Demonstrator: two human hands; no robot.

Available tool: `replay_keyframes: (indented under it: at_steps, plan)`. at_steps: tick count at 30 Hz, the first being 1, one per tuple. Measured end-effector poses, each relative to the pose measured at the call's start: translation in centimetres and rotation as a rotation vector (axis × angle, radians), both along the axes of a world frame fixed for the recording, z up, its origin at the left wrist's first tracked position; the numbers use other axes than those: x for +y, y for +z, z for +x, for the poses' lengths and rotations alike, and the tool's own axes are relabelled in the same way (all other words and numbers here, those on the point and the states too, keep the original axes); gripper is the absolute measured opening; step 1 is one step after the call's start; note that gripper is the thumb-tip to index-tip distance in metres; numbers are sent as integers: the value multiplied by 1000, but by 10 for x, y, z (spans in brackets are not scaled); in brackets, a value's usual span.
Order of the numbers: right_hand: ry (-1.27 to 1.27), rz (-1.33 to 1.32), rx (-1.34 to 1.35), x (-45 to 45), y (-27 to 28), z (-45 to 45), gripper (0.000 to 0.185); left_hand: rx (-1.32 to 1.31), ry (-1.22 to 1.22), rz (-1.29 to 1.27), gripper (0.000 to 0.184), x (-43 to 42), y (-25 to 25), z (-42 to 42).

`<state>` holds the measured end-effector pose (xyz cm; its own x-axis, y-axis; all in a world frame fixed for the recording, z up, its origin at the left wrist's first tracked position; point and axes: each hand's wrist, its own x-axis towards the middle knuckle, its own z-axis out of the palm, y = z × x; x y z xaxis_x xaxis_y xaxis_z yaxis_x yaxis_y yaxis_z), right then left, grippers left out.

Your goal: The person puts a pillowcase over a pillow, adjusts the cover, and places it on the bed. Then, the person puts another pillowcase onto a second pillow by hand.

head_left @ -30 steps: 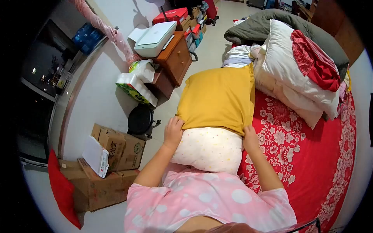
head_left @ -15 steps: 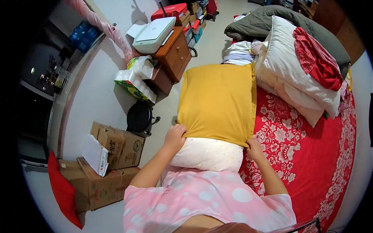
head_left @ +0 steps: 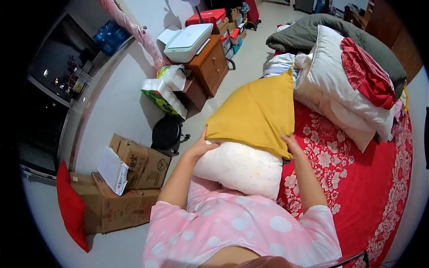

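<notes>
A mustard-yellow pillowcase (head_left: 254, 109) covers the far part of a white speckled pillow (head_left: 241, 167), whose near end sticks out against my body. At the pillow's left edge my left hand (head_left: 199, 146) is closed round its side, thumb over the white fabric and a finger up along the pillowcase edge. My right hand (head_left: 292, 146) grips the right edge of the pillowcase opening, its fingers lying over the yellow cloth and its thumb hidden. The far right corner of the pillowcase stands up in a point.
To the right lies a bed with a red floral sheet (head_left: 357, 192). On it are piled a white pillow (head_left: 326, 67), red cloth (head_left: 366, 73) and a dark grey quilt (head_left: 304, 33). Leftward are cardboard boxes (head_left: 120, 210), a black stool (head_left: 166, 133) and a wooden cabinet (head_left: 214, 62) bearing a printer.
The pillowcase has gone from spread flat to bunched and slanted, its far left side drawn in. My left hand has moved up and onto the pillow's side; my right hand has risen along the edge.
</notes>
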<state>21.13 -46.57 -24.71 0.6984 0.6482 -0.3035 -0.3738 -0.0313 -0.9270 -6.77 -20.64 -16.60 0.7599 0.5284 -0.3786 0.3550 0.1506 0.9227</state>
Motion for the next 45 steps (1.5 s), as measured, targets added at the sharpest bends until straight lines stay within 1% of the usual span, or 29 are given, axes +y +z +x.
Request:
replay_keyframes:
  at_steps: [1,2,4,7,8,9,11,12,13,14,15,16,17,19,20,23,24,26,27,30,32,33,34,36,38,40,43,44,45]
  plan:
    - [76,50,-161,15,0,-4,58,-69,-48,-57,88,0,1,5]
    - [69,10,-206,25,2,-3,55,-41,-28,10,88,1,0,8]
    - [50,-67,-294,44,28,-1,51,17,11,146,89,2,0,16]
    - [48,191,-380,55,72,6,47,-75,184,391,74,-16,15,34]
    - [69,148,-468,51,89,12,44,-121,178,430,74,-23,23,41]
    - [46,157,-514,50,76,31,41,-222,204,393,74,-28,23,49]
    - [-16,165,-548,34,77,55,40,-416,245,312,74,-38,17,65]
    - [-70,161,-637,23,66,70,43,-428,233,305,75,-36,1,72]
    - [-123,153,-727,12,45,88,46,-318,187,403,75,-43,6,79]
    - [-141,92,-707,-1,17,103,53,-208,142,496,75,-55,16,86]
    - [-150,-117,-768,-13,16,96,55,-94,97,584,76,-62,21,89]
    - [-156,-331,-821,-31,15,87,57,31,-33,684,74,-54,-2,94]
    - [-160,-545,-869,-47,12,77,59,72,-74,695,74,-47,-26,93]
    - [-26,-595,-791,-83,-44,77,64,154,-155,711,73,-44,-40,88]
    - [-42,-672,-730,-93,-37,57,70,150,-145,641,75,-48,-20,82]
    - [-113,-387,-555,-121,-43,18,72,180,-165,553,80,-31,-29,56]
    - [-101,-437,-530,-131,-47,5,73,117,-171,456,80,-34,-23,45]
    - [-83,-528,-475,-148,-66,-19,75,123,-183,338,79,-34,-31,22]
    - [-63,-469,-387,-151,-70,-32,76,125,-190,284,79,-34,-34,14]
    - [-5,-291,-120,-155,-81,-68,79,132,-157,218,77,-47,-17,-3]
    - [-14,-308,-166,-151,-87,-73,80,145,-146,207,73,-54,-5,-6]
    - [-17,-276,-181,-147,-74,-74,84,150,-139,203,72,-56,-2,-6]
    - [-19,-245,-195,-142,-57,-76,88,158,-130,328,70,-56,-4,-6]
    - [-54,-204,-152,-123,27,-82,90,171,-110,579,67,-55,-10,-5]
    - [-32,-110,-79,-122,71,-76,90,125,-99,514,68,-57,2,3]
    - [51,38,24,-130,87,-65,90,76,-121,492,70,-59,11,12]
    - [73,53,-244,-129,82,-56,87,4,-182,514,72,-64,17,24]
    - [105,-129,-321,-129,83,-54,97,-16,-185,515,73,-67,18,29]
    - [106,-224,-361,-129,76,-55,100,-37,-189,516,73,-69,19,32]
